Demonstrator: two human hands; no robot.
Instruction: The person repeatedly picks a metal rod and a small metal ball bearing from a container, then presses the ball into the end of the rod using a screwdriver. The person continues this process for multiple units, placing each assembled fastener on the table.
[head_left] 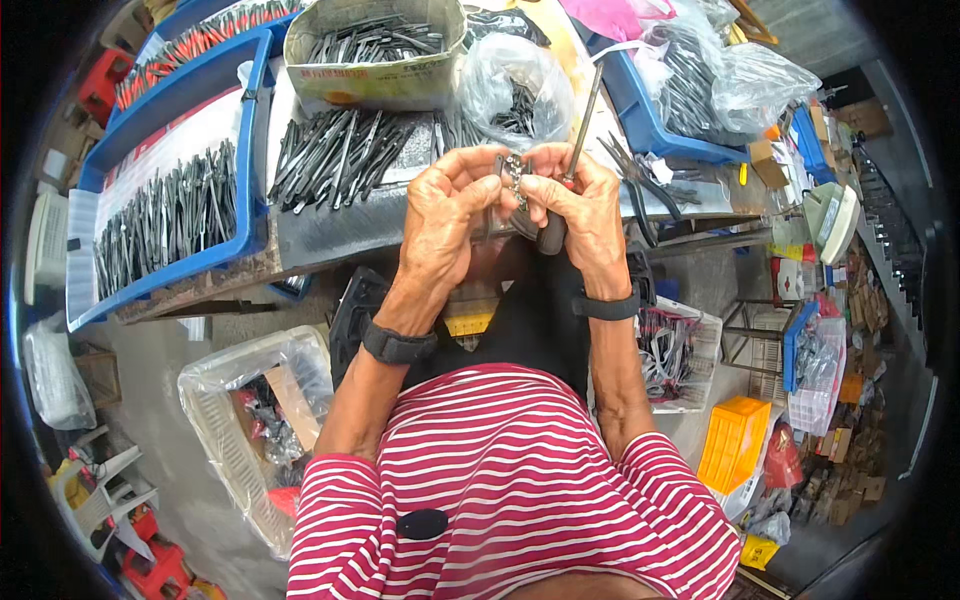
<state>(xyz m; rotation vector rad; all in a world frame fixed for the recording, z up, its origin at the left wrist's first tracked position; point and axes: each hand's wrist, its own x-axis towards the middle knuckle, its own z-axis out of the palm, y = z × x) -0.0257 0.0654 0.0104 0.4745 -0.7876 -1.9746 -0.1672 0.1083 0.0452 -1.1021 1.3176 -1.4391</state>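
Between the fingertips of both hands, above the near edge of the table, is a small shiny metal part (515, 180) with several little bumps along it. My left hand (448, 205) pinches it from one side, thumb and fingers closed. From the other side my right hand (585, 205) presses it with the thumb. A screwdriver (587, 120) also rests in my right hand, its long shaft pointing up and away and its dark handle below the palm. Just beyond my left hand lies a pile of slim dark metal pieces (340, 155). Pliers (640, 180) lie right of my right hand.
A blue tray (255, 150) of similar slim pieces stands at left. Behind the pile are a cardboard box (375, 85) and a clear plastic bag (515, 80). A blue bin (640, 110) stands at right. Below are a lined basket (215, 420) and a yellow crate (735, 440).
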